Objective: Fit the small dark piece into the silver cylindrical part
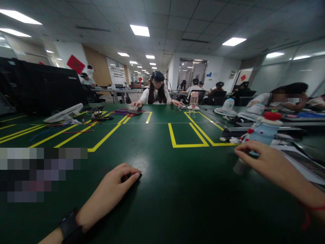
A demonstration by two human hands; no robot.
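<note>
My left hand rests low over the green table, its fingers curled against the thumb. A dark sliver shows by the thumb tip, too small to tell from shadow. At the right, my right hand is closed in a pinch, thumb and index finger together. Just below its fingertips stands a small grey cylinder; whether the fingers touch it I cannot tell. Behind that hand is a light blue bottle with a red top, partly covered by the hand.
Yellow tape lines mark the table. At the left lie a white fan and loose wires. A pink bottle, more fans and papers are right of centre. A person sits opposite.
</note>
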